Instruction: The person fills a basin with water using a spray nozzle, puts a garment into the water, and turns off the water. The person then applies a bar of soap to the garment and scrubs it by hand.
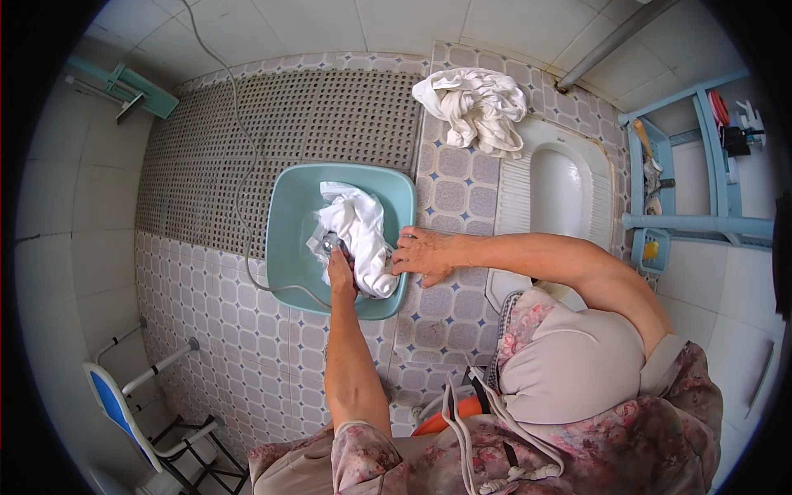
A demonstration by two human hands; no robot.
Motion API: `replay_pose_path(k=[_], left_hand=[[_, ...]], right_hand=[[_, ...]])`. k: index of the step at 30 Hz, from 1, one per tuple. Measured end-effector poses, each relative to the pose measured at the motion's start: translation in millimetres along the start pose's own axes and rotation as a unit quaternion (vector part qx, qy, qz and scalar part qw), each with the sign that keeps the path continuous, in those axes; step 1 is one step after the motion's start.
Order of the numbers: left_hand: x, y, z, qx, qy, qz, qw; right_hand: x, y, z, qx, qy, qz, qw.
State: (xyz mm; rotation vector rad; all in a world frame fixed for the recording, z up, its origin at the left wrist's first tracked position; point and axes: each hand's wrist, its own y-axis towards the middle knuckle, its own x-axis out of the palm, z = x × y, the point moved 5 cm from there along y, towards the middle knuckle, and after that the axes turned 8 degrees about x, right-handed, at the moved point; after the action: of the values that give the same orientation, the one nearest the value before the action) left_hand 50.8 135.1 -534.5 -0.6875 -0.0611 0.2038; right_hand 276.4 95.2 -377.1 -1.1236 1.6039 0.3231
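Observation:
A teal plastic basin (282, 194) sits on the floor with a bunched white garment (356, 221) inside it. My left hand (341, 272) reaches into the basin, its fingers wrapped round a shower head (331, 242) close beside the garment. From that hand a thin grey hose (239, 124) loops over the basin's near left rim and up the wall. My right hand (422, 252) is at the basin's right rim, fingers bent over the edge near the cloth. Whether those fingertips also touch the garment is hard to see.
Right of the basin lie a squat toilet (594, 177) and a heap of off-white cloth (478, 107). A perforated mat (198, 157) covers the floor behind. A blue shelf (709, 223) stands far right, a chair (124, 404) lower left. Something orange (445, 417) is near my legs.

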Motion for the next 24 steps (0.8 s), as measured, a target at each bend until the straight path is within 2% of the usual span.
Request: replay_pose_path(k=[8,14,21,24], left_hand=[[3.0,-4.7,5.0,0.005,0.006,0.007,1.000],[2.6,-6.3,4.6,-0.026,0.019,0.012,0.999],[1.0,0.5,-0.7,0.024,0.009,0.016,1.000],[2.1,-1.0,0.4,0.006,0.018,0.005,1.000]], right_hand=[[-0.6,-0.2,0.1,-0.002,-0.012,-0.001,1.000],[-2.6,-0.3,-0.7,0.006,-0.002,-0.006,1.000],[-3.0,-1.0,-0.5,0.011,0.017,-0.004,1.000],[-4.8,-0.8,-1.1,0.011,0.020,-0.008,1.000]])
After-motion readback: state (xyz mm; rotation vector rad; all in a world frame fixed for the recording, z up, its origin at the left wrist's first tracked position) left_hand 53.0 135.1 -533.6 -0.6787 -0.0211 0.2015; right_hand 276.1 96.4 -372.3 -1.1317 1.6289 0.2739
